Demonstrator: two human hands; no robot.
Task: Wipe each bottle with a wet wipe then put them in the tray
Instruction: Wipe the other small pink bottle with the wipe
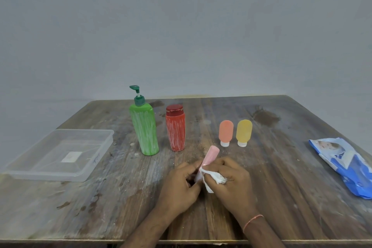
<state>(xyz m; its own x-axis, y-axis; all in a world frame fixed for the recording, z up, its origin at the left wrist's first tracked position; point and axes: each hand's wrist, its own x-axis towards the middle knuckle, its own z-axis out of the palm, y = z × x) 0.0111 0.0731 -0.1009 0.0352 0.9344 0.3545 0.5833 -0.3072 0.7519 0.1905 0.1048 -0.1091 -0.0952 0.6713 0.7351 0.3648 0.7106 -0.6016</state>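
Observation:
My left hand [181,181] grips the lower end of a small pink bottle [211,154], which tilts away from me above the table. My right hand [231,179] holds a crumpled white wet wipe [213,177] against the bottle's side. A green pump bottle [144,129] and a red flip-cap bottle [175,129], both streaked with white, stand upright behind. An orange small bottle [225,132] and a yellow small bottle [244,132] stand cap-down to the right. The clear plastic tray [32,171] lies at the left with no bottles in it.
A blue and white wet-wipe pack [346,164] lies at the right edge of the worn wooden table [120,197]. A grey wall rises behind the table's far edge. The table's front edge runs just below my forearms.

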